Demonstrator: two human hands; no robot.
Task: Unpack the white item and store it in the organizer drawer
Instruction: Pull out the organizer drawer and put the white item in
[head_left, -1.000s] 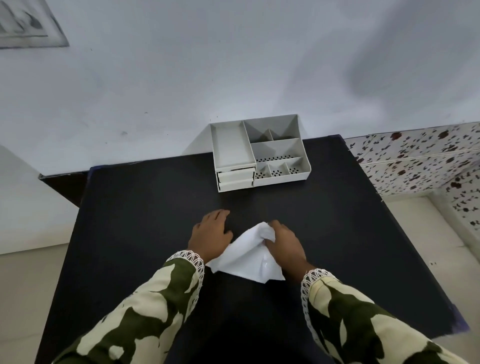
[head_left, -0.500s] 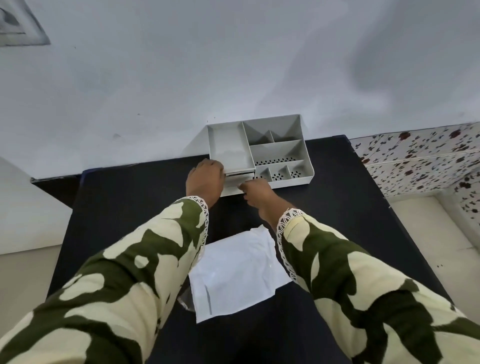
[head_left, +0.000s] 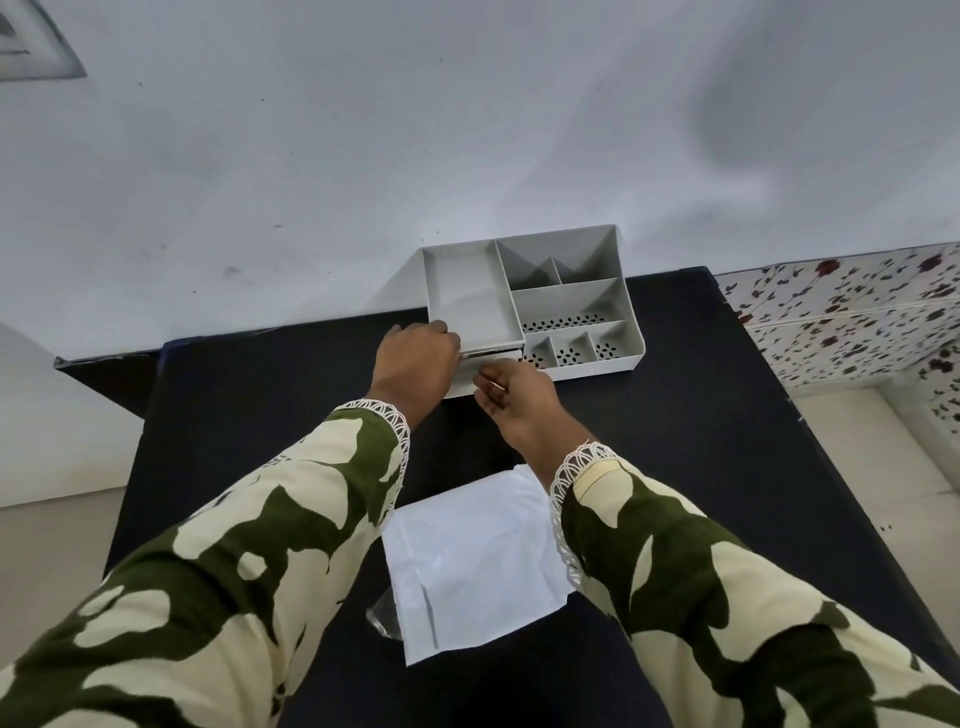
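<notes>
Black table under the head camera carries a grey organizer at its far edge, against the wall. The left hand rests on the organizer's near-left corner, fingers curled over it. The right hand sits just beside it at the drawer front, fingers pinched narrow; what the grip holds I cannot tell. The white item lies flat on the table between the sleeves, near the person, well apart from the organizer.

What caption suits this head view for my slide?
Both hands at grey plastic organizer's drawer; flat white packet behind.
</notes>
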